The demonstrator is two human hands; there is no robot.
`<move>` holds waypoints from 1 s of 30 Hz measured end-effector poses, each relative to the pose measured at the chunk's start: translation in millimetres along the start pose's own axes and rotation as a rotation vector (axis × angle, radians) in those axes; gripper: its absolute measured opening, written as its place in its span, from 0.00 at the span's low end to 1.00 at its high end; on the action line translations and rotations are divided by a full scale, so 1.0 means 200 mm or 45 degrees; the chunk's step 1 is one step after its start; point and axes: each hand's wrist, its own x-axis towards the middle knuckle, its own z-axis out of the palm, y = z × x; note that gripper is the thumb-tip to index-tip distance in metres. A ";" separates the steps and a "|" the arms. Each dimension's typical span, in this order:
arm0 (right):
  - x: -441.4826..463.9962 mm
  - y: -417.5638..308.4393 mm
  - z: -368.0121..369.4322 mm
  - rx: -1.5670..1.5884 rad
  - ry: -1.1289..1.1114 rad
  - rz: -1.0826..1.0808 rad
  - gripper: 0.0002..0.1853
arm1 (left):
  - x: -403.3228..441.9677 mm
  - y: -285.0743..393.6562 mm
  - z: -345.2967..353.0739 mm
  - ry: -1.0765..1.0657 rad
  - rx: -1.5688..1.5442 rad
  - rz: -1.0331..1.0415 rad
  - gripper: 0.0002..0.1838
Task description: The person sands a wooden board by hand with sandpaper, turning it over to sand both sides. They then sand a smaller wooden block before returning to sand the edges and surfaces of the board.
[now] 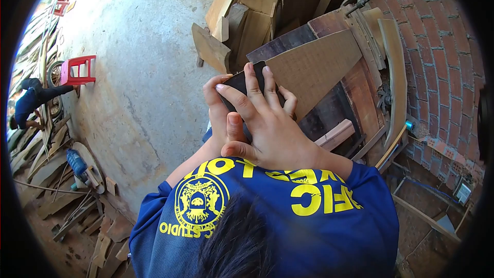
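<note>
Between my hands, in front of my chest, is a flat black object [236, 85] that looks like a phone, largely covered by my fingers. My left hand [218, 108] is closed around its left side, fingertips at the upper left edge. Over its face lies my right hand [267, 118], fingers spread and thumb apart. The right fingertips reach the object's top and right edge. Beyond the hands, a long wooden board [319, 67] rests on a dark wooden surface [337, 105].
Wood offcuts [247, 15] lean in a stack ahead. A brick wall [437, 56] and a clamp [360, 4] are at right. On the concrete floor [134, 72] stands a red plastic stool [78, 70]; beside it, a person [33, 103] bends over. Scrap wood and a blue bottle [76, 162] lie lower left.
</note>
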 end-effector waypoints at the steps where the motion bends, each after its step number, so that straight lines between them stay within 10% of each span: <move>1: 0.00 0.00 0.00 -0.003 0.000 -0.001 0.47 | 0.00 0.00 0.00 -0.016 0.018 0.025 0.43; 30: -0.03 -0.01 -0.01 -0.025 0.088 0.033 0.48 | 0.00 -0.02 0.00 -0.009 -0.034 -0.045 0.44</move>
